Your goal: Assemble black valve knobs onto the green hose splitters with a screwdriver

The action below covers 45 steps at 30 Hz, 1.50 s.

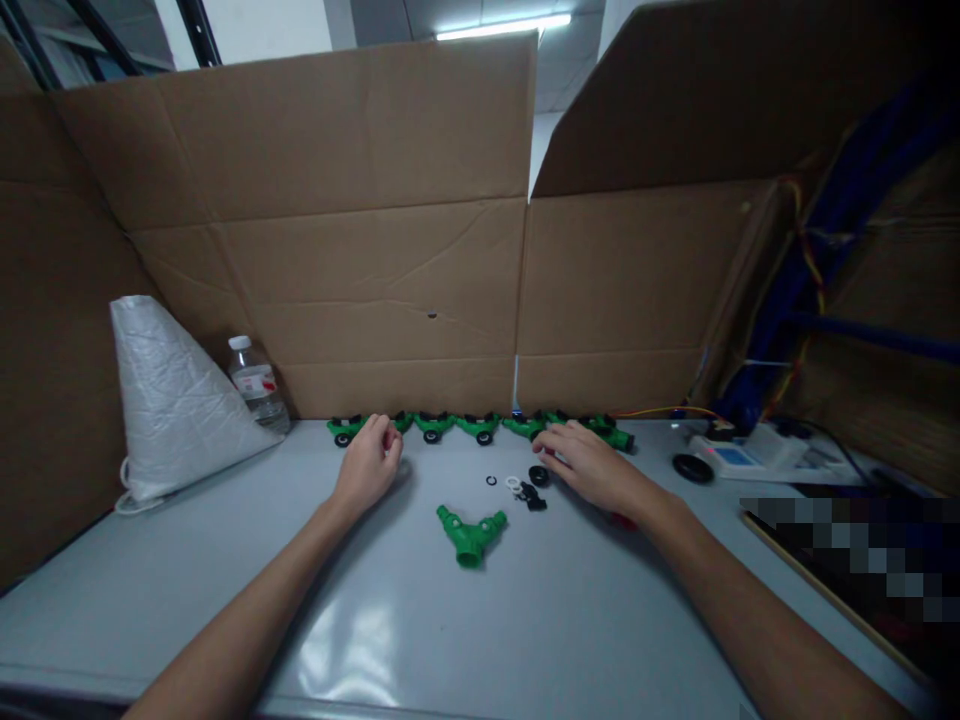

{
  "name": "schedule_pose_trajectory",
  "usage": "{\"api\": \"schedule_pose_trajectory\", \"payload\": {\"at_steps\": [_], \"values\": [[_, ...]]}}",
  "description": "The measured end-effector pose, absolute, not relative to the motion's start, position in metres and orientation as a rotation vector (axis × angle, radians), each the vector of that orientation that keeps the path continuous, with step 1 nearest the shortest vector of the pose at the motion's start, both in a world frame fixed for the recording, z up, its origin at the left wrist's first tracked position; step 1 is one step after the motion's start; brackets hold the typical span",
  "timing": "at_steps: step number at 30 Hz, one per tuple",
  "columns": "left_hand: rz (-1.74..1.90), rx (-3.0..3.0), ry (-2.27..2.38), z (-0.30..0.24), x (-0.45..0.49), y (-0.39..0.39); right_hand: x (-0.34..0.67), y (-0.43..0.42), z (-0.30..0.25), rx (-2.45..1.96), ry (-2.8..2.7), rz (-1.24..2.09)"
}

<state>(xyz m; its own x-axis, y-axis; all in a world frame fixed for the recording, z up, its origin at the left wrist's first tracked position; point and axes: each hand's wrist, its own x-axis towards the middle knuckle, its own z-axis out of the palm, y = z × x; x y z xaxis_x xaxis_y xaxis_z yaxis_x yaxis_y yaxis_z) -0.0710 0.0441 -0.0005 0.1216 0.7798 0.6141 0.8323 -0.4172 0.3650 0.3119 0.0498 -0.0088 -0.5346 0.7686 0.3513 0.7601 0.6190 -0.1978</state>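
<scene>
1 green Y-fitting [471, 533] lies untouched on the table [187, 540]. Beyond, small rings and caps [525, 488] sit beside the right hand [592, 465], flat, open, empty; its palm could scatter them. Farthest, left hand [369, 462] curls at the row of green fittings [480, 425], hold unclear.

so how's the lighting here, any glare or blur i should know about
In the head view the scene is dim, lit by a ceiling strip light at the top; a pale glare patch sits on the grey table near the bottom edge; soft shadows lie under the left hand and right hand; the wide lens bows the cardboard wall; a pixelated block hides the lower right corner.
</scene>
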Motion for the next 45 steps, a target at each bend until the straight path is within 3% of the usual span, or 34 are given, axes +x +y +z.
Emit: {"api": "schedule_pose_trajectory", "payload": {"at_steps": [6,14,25,32,45], "values": [[-1.204,-2.34,-1.731,-0.011,-0.073,0.049,0.321,0.057,-0.011,-1.239,-2.394,-0.004],[-0.953,-2.56,-1.727,-0.014,-0.077,0.048,0.308,0.049,-0.008,-1.24,-2.382,0.054],[-0.91,-2.57,-1.81,-0.002,-0.078,0.043,0.324,0.056,-0.003,-1.385,-2.311,-0.127],[-0.948,-2.496,-1.816,0.0,-0.069,0.039,0.318,0.054,-0.003,-1.311,-2.331,0.101],[-0.994,-2.752,-1.471,-0.004,-0.064,0.035,0.319,0.058,-0.01,-1.175,-2.3,0.066]]}}
